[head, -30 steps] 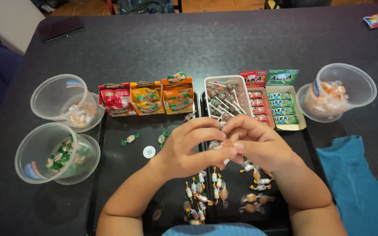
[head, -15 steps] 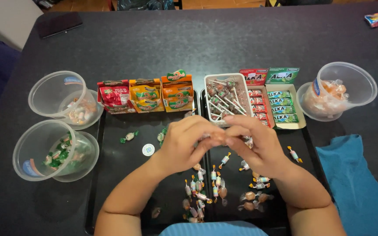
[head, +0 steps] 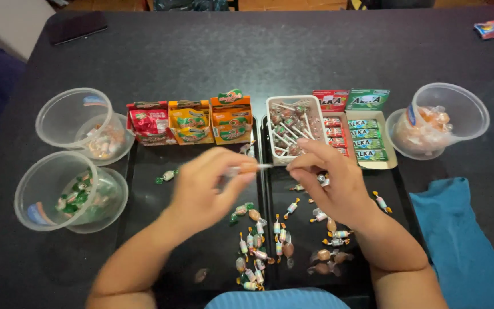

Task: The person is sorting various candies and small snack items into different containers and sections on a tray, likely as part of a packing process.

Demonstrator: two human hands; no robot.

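My left hand [head: 210,191] and my right hand [head: 330,186] hover over two black trays [head: 144,240], fingertips facing each other. Between them runs a thin white lollipop stick [head: 263,166]. The left fingers pinch the wrapped end and the right fingers pinch the other end. Just beyond the hands sits a white box of lollipops [head: 293,127]. Many small wrapped candies [head: 258,252] lie scattered on the trays below my hands. One green wrapped candy [head: 167,175] lies apart, left of the left hand.
Three small red and orange candy boxes [head: 190,121] stand left of the lollipop box, and a box of red and green gum packs [head: 355,140] right of it. Two clear tubs [head: 67,191] with candies are at left and one [head: 438,120] at right. A blue cloth [head: 464,240] lies lower right.
My hands were pressed together over the tray. They have drawn apart, the left going left, and the lollipop stick now shows between them.
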